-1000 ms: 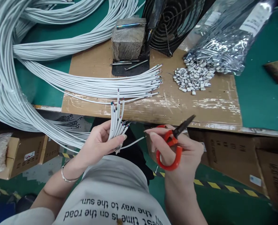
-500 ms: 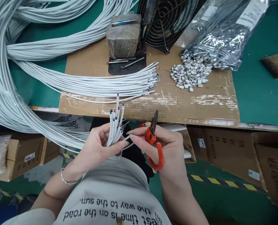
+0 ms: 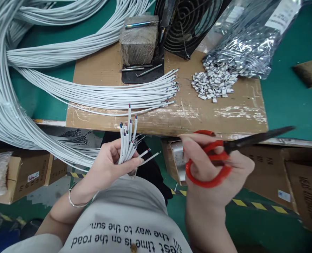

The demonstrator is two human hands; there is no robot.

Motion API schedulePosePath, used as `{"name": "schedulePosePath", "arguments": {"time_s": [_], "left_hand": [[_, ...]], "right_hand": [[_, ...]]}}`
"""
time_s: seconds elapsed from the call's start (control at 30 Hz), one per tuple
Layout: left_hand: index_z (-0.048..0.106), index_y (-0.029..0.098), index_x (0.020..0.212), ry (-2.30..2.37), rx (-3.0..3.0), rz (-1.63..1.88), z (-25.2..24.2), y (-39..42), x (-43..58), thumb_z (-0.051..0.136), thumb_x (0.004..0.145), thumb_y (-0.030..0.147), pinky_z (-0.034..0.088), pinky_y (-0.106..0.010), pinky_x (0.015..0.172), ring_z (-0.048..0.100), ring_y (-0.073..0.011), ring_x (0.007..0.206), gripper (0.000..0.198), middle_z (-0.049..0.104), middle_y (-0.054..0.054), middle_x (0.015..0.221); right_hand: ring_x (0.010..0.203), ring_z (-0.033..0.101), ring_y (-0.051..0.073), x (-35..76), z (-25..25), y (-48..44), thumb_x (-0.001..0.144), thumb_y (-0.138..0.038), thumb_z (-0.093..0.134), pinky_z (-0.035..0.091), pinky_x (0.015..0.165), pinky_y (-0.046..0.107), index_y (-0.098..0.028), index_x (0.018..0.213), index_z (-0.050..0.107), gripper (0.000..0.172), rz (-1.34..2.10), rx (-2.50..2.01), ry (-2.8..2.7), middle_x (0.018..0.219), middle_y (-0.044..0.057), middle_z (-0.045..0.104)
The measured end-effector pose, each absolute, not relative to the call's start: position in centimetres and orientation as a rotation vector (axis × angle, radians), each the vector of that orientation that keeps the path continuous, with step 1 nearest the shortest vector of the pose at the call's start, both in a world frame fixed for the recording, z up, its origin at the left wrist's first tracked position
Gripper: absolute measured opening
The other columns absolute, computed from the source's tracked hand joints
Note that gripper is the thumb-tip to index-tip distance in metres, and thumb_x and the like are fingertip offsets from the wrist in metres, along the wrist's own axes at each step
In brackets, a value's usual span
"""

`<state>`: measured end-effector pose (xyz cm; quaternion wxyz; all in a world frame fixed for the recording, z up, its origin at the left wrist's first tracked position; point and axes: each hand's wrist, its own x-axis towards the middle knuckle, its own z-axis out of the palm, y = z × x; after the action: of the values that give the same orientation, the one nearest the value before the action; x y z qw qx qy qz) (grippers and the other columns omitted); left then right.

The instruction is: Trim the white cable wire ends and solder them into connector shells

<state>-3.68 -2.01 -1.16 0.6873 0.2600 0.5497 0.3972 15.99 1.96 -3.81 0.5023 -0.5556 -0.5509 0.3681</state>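
My left hand is closed around a bundle of white cables, in front of my shirt and below the table edge. Their cut ends point up and show coloured inner wires. Two ends stick out to the right past my thumb. Off to the right, my right hand grips orange-handled scissors, whose dark blades point right, over the table's front edge. A gap separates the scissors from the cables.
On a cardboard sheet lie more white cables, a pile of small white connectors and a wrapped block with metal tips. Behind are a black fan and a plastic bag. Cardboard boxes stand below.
My right hand has let go of a cable end and moved right with the scissors, whose blades have swung from pointing up to pointing right. My left hand has barely moved.
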Motion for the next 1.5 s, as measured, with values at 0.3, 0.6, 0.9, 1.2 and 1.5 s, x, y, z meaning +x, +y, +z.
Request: {"name": "schedulePosePath", "arguments": {"time_s": [0.3,0.6,0.9,1.2,1.5], "left_hand": [[0.068,0.016,0.079,1.271,0.616,0.929,-1.4,-1.9,-3.1,0.087,0.077,0.012,0.046,-0.017,0.051,0.053,-0.0067,0.053,0.019,0.064,0.004,0.065],[0.076,0.016,0.079,1.259,0.672,0.966,-1.7,-2.2,-3.2,0.087,0.086,0.023,0.048,-0.017,0.050,0.058,-0.0072,0.052,0.015,0.067,0.003,0.064],[0.079,0.015,0.090,1.079,0.553,1.081,-2.6,-1.4,-4.7,0.088,0.088,0.027,0.054,-0.019,0.059,0.065,-0.0081,0.056,0.015,0.072,0.001,0.076],[0.073,0.016,0.088,1.113,0.588,1.053,-2.8,-1.8,-4.2,0.087,0.090,0.028,0.038,-0.017,0.046,0.049,-0.0044,0.051,0.019,0.062,0.003,0.071],[0.075,0.018,0.084,1.174,0.677,1.042,-1.9,-1.9,-3.4,0.091,0.080,0.009,0.040,-0.015,0.050,0.045,-0.0041,0.055,0.018,0.062,0.006,0.068]], "right_hand": [[0.065,0.053,0.015,14.7,-3.5,1.7,0.083,-0.017,0.085,0.042,0.063,0.033,-0.022,0.081,0.078,0.009,1.039,-1.170,-1.652,0.068,-0.001,0.063],[0.064,0.053,0.015,15.0,-3.6,1.4,0.089,-0.013,0.079,0.044,0.067,0.034,-0.025,0.076,0.075,0.018,1.067,-1.178,-1.498,0.064,-0.003,0.063],[0.062,0.058,0.015,19.2,-6.3,0.9,0.083,-0.019,0.087,0.044,0.064,0.033,-0.023,0.078,0.081,0.009,0.778,-1.420,-1.329,0.067,-0.003,0.069],[0.068,0.065,0.018,17.9,-5.0,0.9,0.089,-0.018,0.083,0.053,0.071,0.036,-0.030,0.091,0.087,0.012,0.845,-1.326,-1.365,0.074,-0.001,0.074],[0.064,0.058,0.013,15.0,-4.5,1.4,0.085,-0.018,0.087,0.047,0.057,0.027,-0.033,0.096,0.087,0.018,1.291,-1.111,-1.444,0.072,-0.003,0.067]]}}
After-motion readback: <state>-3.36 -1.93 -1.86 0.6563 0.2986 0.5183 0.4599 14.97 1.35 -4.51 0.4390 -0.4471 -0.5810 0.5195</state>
